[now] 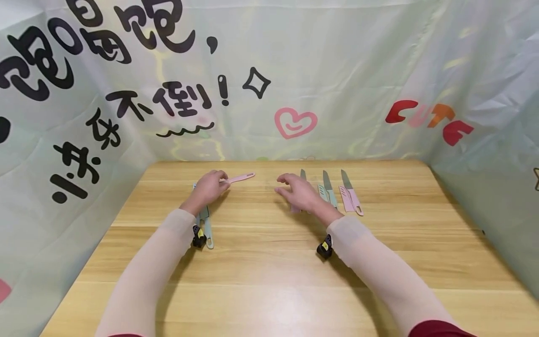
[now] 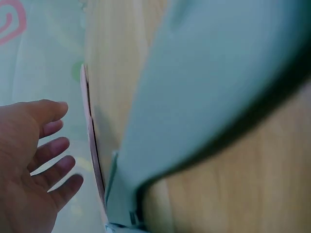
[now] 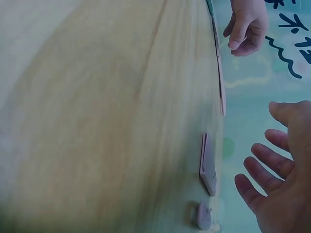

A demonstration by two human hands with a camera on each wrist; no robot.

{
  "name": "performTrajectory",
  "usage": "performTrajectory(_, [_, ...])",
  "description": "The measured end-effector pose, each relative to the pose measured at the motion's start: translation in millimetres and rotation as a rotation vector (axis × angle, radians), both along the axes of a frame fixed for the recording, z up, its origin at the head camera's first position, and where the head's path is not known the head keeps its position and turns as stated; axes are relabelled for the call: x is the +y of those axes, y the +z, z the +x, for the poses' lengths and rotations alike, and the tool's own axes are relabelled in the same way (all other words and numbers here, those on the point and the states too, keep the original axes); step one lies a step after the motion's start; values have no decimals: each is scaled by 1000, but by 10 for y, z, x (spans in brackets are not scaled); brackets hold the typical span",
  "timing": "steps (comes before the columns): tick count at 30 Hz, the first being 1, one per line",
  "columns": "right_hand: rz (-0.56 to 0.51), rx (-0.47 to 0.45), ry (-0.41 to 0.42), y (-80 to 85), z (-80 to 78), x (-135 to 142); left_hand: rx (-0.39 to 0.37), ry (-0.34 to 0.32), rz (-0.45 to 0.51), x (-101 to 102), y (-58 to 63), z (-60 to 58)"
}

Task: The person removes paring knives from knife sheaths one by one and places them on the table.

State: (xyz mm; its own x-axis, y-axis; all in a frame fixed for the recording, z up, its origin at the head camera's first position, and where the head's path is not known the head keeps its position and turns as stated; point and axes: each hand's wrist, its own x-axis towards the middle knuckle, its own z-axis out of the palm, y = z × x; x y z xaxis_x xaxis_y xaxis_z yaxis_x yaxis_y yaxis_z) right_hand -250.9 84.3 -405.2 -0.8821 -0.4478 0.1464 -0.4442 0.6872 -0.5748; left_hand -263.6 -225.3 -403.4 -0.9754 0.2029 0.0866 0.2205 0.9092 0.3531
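Observation:
My left hand hovers over the left part of the table, fingers loosely bent and holding nothing. Right by its fingertips, a pink handle points to the right; the left wrist view shows this long pink piece lying apart from the fingers. A light green knife handle lies under my left wrist, its far part hidden. My right hand, fingers spread and relaxed, is above a knife whose blade shows beyond it. Below that hand, a pink sheath and a pink handle end lie on the wood.
Right of my right hand lie a green knife beside its green sheath, then a pink-handled knife beside a pink sheath. A printed cloth backdrop encloses the wooden table at the back and sides.

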Motion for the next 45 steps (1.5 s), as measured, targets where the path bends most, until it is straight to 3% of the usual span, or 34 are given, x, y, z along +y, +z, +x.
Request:
performTrajectory(9, [31,11,33,-7,-25,-55,-15,42,-41,-134,-45,-48])
performTrajectory(18, [46,0,63,-7,-78,-113,-98,52,-78,-214,-53,-76])
performTrajectory(24, [69,20,73,-6,-128,-179,-128,36,-112,-250,-79,-106])
performTrajectory(36, [89,4,83,14,-190,-268,-79,-39,-123,-250,-85,-137])
performTrajectory(45, [97,-5,84,18,-205,-293,-90,-60,-130,-219,-71,-137])
